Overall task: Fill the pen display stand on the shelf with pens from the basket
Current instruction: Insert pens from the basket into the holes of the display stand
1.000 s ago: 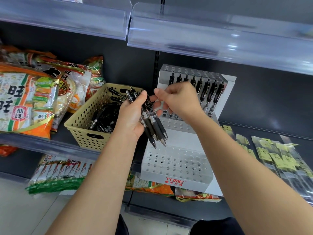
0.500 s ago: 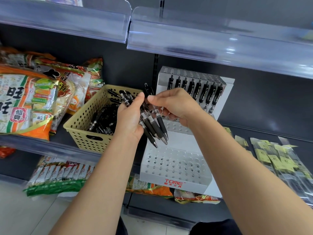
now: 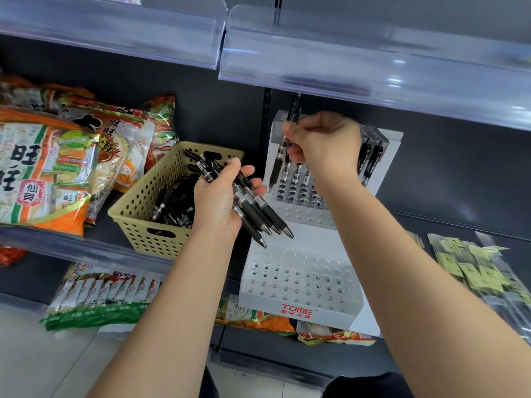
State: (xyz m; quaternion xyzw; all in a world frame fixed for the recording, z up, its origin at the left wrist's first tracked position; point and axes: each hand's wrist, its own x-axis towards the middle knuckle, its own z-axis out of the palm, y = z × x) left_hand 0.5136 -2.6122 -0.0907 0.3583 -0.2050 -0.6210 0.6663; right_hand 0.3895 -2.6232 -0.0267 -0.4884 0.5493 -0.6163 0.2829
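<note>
Snack bags [image 3: 43, 168] fill the shelf's left end, beside the tan basket [image 3: 135, 208] of loose pens [image 3: 172, 208]. Over the basket's right rim the left hand [image 3: 221, 202] is raised, its grip closed round a bundle of pens [image 3: 258, 211] whose tips slant down toward the white display stand [image 3: 301, 282]. The right hand [image 3: 324, 147], wrist bent, pinches one pen [image 3: 280, 156] upright over the stand's top tier. The pen's top sits just under the clear upper shelf rail [image 3: 344, 67]. The lower tier's holes lie open.

Dark shelf [image 3: 402, 224], clear plastic lip along front edge. Left end: snack bags [image 3: 48, 168], piled, lying flat. Next right: beige perforated basket [image 3: 149, 208], upright. Beside it: white stepped pen display stand [image 3: 298, 285]. Right end: clear packets [image 3: 474, 268], yellow labels, lying flat.
</note>
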